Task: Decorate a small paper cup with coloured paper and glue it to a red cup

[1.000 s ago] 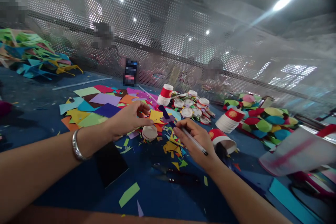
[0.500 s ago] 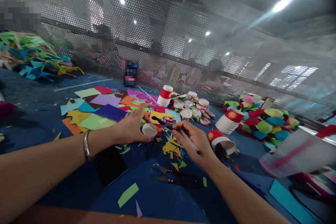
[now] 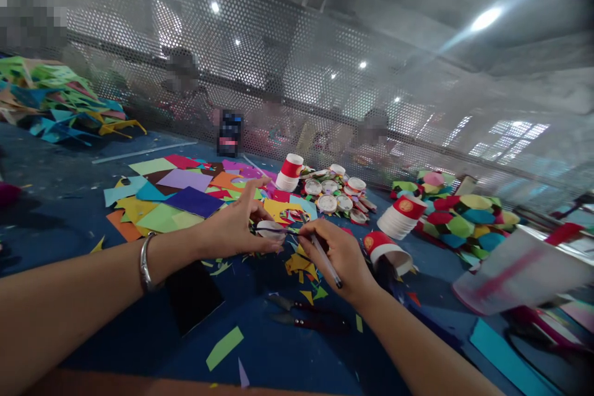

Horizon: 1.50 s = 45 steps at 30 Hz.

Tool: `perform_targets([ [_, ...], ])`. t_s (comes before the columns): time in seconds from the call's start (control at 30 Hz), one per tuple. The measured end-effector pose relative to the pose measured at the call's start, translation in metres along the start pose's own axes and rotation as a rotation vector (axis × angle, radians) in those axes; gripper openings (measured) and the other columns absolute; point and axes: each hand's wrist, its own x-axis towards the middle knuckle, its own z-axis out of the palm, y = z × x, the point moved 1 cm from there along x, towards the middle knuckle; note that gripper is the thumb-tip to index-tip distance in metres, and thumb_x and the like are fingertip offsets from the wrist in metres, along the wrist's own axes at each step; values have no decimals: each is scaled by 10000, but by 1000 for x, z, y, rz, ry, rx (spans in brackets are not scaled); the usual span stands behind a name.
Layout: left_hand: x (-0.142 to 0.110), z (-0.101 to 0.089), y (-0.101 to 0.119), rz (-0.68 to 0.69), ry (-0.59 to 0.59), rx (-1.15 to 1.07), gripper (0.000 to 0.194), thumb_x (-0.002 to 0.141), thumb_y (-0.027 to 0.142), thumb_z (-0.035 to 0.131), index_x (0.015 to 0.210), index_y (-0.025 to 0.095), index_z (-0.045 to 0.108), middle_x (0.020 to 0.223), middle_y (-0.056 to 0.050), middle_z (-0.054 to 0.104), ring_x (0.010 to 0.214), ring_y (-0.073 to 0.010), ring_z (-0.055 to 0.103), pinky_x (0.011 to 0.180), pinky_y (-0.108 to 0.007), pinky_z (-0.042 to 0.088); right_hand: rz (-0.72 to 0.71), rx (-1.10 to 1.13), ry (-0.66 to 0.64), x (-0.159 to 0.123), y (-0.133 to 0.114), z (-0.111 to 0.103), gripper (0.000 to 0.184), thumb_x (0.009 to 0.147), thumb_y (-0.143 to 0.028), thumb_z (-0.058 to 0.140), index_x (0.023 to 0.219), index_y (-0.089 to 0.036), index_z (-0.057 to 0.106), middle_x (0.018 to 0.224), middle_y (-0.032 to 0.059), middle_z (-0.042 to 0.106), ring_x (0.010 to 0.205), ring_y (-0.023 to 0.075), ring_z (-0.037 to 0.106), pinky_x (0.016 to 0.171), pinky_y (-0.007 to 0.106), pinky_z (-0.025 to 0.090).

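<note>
White paper seems to make up the small round piece (image 3: 270, 224), just left of the middle of the frame. The left hand (image 3: 232, 227) holds it, thumb along the near side. The right hand (image 3: 342, 255), right of the middle, pinches a thin dark strip (image 3: 288, 232) and a pen (image 3: 325, 258) together. The round piece looks light and fairly stiff, so its rim is best to hold. The strip looks bendy and easy to crease; its end suits a soft pinch.
</note>
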Motion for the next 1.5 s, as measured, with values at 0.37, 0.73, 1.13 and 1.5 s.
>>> perform_targets([
  [0.37, -6, 1, 10, 100, -26, 172, 919, 755, 440, 803, 1482, 285, 261, 1168, -70, 647, 1009, -263, 654, 873, -395, 511, -113, -36, -23, -4, 1, 2, 101, 954, -162, 577, 997, -205, 657, 926, 43, 651, 812, 175, 620, 741, 284, 471],
  [0.73, -7, 1, 12, 183, -81, 258, 764, 761, 383, 810, 1422, 303, 435, 1263, -61, 635, 1107, -256, 626, 922, -379, 494, -45, -19, -48, -5, -1, -2, 143, 914, -151, 605, 1031, -223, 645, 976, 39, 666, 847, 188, 652, 736, 285, 489],
  [1.13, -4, -2, 11, 238, -94, 374, 301, 822, 458, 743, 989, 244, 614, 1086, -26, 642, 1029, -226, 586, 872, -366, 443, -35, 24, -99, -4, -3, -3, 189, 887, -129, 613, 1046, -222, 654, 1004, 51, 653, 842, 185, 625, 724, 291, 489],
  [1.5, -3, -6, 12, 192, -62, 477, 345, 851, 536, 683, 983, 237, 573, 1057, -40, 631, 1003, -244, 551, 839, -367, 416, 67, 15, -74, -5, 0, -9, 224, 910, -173, 612, 1121, -245, 612, 1007, 30, 646, 791, 174, 619, 739, 314, 497],
])
